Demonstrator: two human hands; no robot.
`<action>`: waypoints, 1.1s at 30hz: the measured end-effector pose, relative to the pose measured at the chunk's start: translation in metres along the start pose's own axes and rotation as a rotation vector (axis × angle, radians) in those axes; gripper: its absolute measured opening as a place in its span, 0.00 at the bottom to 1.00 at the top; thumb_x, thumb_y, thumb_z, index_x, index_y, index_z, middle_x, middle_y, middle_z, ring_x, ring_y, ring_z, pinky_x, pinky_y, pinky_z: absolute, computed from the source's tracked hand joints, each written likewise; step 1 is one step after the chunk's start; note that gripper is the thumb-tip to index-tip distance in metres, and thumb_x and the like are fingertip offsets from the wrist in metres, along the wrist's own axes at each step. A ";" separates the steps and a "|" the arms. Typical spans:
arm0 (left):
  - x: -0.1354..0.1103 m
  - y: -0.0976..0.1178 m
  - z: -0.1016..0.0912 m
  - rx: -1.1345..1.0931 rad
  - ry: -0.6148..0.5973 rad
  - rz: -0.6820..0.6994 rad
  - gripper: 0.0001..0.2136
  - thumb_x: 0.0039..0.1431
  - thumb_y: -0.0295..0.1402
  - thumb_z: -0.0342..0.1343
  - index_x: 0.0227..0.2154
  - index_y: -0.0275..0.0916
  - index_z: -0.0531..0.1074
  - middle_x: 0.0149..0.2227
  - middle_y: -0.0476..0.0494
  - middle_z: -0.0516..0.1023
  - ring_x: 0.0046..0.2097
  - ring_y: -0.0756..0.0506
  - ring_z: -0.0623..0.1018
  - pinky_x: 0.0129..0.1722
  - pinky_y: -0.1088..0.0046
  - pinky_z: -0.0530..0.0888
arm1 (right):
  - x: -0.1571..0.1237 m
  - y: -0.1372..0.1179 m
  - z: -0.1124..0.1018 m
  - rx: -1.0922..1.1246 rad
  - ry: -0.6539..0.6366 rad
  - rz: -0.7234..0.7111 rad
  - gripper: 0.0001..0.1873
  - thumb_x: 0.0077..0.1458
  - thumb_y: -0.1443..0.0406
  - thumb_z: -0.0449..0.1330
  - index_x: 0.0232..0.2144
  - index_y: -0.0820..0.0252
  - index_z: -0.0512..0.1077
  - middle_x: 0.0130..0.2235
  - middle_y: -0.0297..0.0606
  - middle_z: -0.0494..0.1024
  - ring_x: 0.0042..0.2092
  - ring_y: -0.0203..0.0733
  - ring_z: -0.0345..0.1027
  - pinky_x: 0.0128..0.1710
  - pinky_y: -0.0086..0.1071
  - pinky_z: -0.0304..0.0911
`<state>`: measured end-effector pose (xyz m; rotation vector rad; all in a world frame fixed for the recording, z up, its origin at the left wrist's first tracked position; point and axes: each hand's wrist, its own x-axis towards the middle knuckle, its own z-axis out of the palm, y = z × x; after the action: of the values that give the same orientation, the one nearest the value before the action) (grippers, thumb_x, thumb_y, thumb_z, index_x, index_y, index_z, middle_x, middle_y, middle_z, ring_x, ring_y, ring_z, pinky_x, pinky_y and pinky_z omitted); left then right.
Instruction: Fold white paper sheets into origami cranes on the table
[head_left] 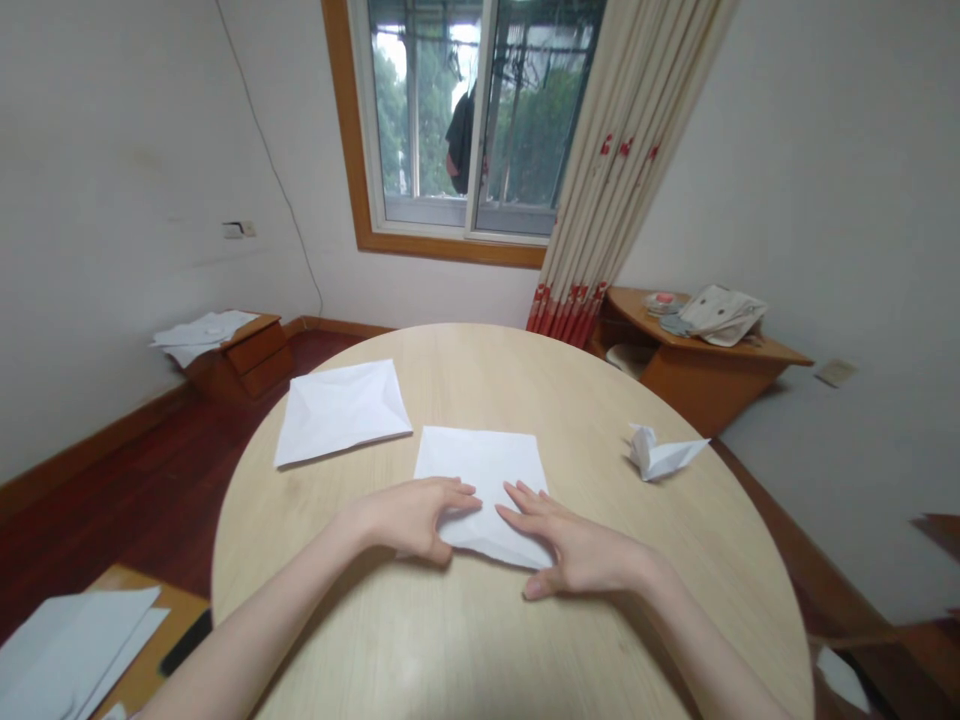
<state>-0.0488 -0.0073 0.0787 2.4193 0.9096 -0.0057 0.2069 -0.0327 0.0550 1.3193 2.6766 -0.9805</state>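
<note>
A white sheet of paper (480, 455) lies flat on the round wooden table (510, 375) in front of me. Over its left near part rests my left hand (424, 510), fingers stretched out and thumb near the lower edge. My right hand (559, 540) lies on the right near part, its fingers spread and the thumb just off the edge. Neither hand grips anything. To the far left is a stack of white paper (345, 405). A folded paper bird (656, 455) stands at the right of the table.
More white sheets (67, 650) lie on a surface at lower left, and others (202, 330) on a small drawer cabinet (259, 360). A corner desk (705, 375) with a cloth bag (720, 312) stands at back right, beside a curtain (615, 150) and window.
</note>
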 end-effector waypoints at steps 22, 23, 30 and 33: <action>-0.013 -0.006 -0.019 -0.281 0.326 0.040 0.03 0.47 0.26 0.55 0.25 0.39 0.73 0.42 0.47 0.79 0.43 0.44 0.77 0.45 0.71 0.69 | -0.018 -0.006 -0.023 0.201 0.268 0.005 0.23 0.53 0.59 0.60 0.51 0.57 0.72 0.57 0.44 0.69 0.58 0.51 0.62 0.58 0.48 0.56; -0.013 -0.007 -0.019 -0.287 0.344 0.050 0.02 0.48 0.27 0.55 0.25 0.38 0.73 0.42 0.46 0.80 0.43 0.44 0.77 0.46 0.70 0.69 | -0.019 -0.007 -0.023 0.204 0.293 0.003 0.21 0.53 0.59 0.60 0.49 0.57 0.73 0.56 0.43 0.70 0.57 0.51 0.63 0.57 0.48 0.58; -0.012 -0.013 -0.020 -0.302 0.490 0.077 0.05 0.52 0.33 0.56 0.29 0.38 0.75 0.38 0.45 0.80 0.40 0.45 0.78 0.44 0.70 0.71 | -0.017 -0.009 -0.024 0.150 0.478 -0.085 0.14 0.56 0.59 0.57 0.42 0.54 0.76 0.49 0.40 0.77 0.53 0.48 0.68 0.56 0.47 0.60; -0.011 -0.011 -0.020 -0.336 0.507 0.026 0.07 0.54 0.34 0.55 0.32 0.38 0.76 0.35 0.45 0.80 0.38 0.46 0.78 0.38 0.72 0.72 | -0.015 -0.008 -0.022 0.150 0.547 -0.118 0.12 0.57 0.60 0.56 0.39 0.55 0.77 0.47 0.40 0.78 0.50 0.46 0.71 0.52 0.44 0.65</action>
<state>-0.0679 0.0026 0.0922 2.1434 0.9961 0.7395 0.2170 -0.0354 0.0811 1.6874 3.1575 -0.9610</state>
